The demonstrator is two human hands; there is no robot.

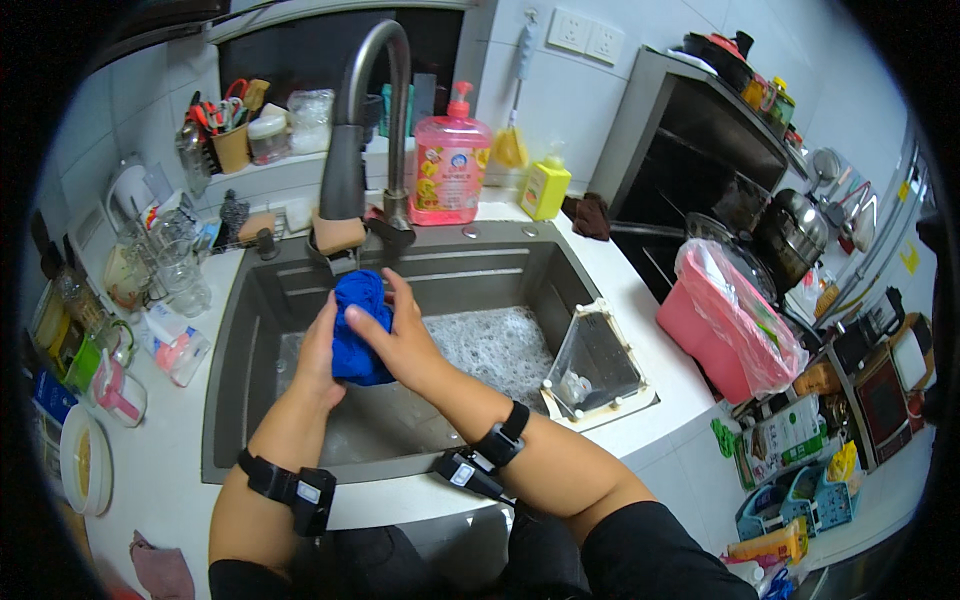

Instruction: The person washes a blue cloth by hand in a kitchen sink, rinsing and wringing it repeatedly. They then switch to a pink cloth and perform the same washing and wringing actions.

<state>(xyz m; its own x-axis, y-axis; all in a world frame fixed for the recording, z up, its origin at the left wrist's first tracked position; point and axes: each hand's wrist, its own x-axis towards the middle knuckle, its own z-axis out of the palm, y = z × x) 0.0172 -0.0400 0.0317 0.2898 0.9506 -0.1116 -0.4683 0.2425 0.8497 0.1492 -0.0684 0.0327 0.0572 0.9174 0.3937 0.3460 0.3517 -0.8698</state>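
Observation:
A bunched blue cloth [361, 352] is held between both of my hands over the grey sink [225, 420]. My left hand [316, 352] presses against its left side. From the right, my right hand [401, 337] grips it, with the thumb lying across the front. Just above the cloth hangs the spout of the grey faucet [341, 176], with a tan block-like piece [339, 235] around its lower end. Foamy water [491, 349] covers part of the sink floor behind and right of my hands.
A triangular strainer basket [596, 360] sits in the sink's right corner. Behind the sink stand a pink pump bottle [451, 169] and a yellow bottle [546, 187]. A pink lined bin [697, 337] is at right. Glass cups [184, 277] crowd the left counter.

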